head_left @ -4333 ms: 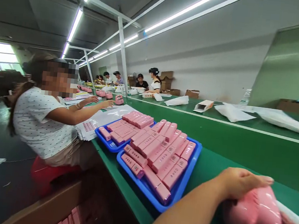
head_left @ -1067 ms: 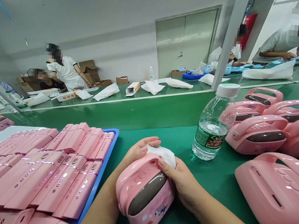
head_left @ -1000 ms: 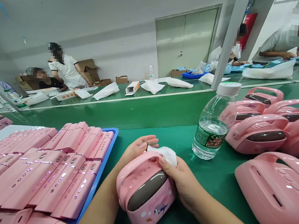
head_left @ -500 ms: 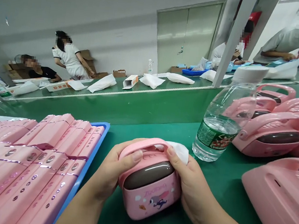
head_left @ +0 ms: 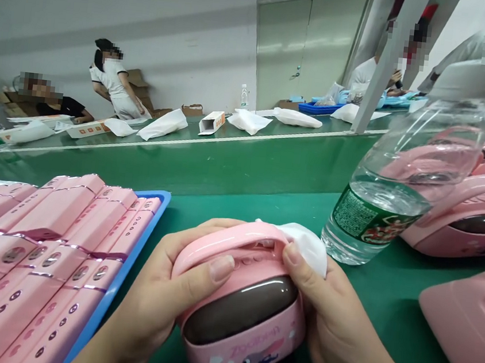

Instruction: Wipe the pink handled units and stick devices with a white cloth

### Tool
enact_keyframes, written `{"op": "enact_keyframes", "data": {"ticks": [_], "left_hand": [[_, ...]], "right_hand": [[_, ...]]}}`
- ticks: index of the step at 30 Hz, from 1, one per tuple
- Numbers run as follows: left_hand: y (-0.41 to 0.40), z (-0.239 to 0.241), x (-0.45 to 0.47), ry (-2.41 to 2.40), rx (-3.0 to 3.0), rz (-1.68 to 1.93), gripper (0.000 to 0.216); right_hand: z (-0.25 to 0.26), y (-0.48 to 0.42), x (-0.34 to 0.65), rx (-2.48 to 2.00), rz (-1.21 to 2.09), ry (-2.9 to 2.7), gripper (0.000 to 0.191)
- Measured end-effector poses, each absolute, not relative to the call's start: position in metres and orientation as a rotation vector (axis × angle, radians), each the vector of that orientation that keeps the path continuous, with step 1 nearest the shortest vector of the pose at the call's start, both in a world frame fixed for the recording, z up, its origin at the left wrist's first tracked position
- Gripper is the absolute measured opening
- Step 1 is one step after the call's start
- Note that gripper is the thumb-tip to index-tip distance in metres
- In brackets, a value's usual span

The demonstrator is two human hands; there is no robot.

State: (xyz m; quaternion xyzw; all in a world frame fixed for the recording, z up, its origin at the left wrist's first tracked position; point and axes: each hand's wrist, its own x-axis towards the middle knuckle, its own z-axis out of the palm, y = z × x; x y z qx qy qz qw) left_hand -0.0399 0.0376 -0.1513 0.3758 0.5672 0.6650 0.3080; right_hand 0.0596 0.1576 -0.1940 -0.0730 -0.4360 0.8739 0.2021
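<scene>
A pink handled device (head_left: 242,303) with a dark brown window and a cartoon print sits on the green table (head_left: 266,207) in front of me. My left hand (head_left: 161,294) is wrapped round its left side, thumb across the top. My right hand (head_left: 331,324) grips its right side and pinches a white wipe (head_left: 307,249) against the handle.
A blue tray (head_left: 135,251) of several pink rectangular parts lies at the left. A water bottle (head_left: 393,191) stands right of the device, with more pink devices (head_left: 472,223) behind and beside it. Other people work at the far bench (head_left: 212,138) among white bags and cartons.
The view swung from a co-worker on the left to the table. Both hands turned the device upright and drew it nearer; my left hand closed round its side while the wipe stayed at the handle.
</scene>
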Motion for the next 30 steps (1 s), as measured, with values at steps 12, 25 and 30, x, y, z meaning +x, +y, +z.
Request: {"op": "enact_keyframes", "data": {"ticks": [12,25,30], "left_hand": [[0.042,-0.145,-0.031,1.501,0.853,1.806,0.027],[0.044,-0.151,-0.034,1.668,0.564,1.922,0.035],[0.042,-0.157,-0.038,1.65,0.573,1.946,0.034]], "right_hand": [[-0.192,0.155,0.063,-0.185,2.511,-1.158,0.03],[-0.197,0.151,0.063,-0.46,1.525,-1.939,0.034],[-0.194,0.148,0.063,0.086,0.865,-2.151,0.026]]}}
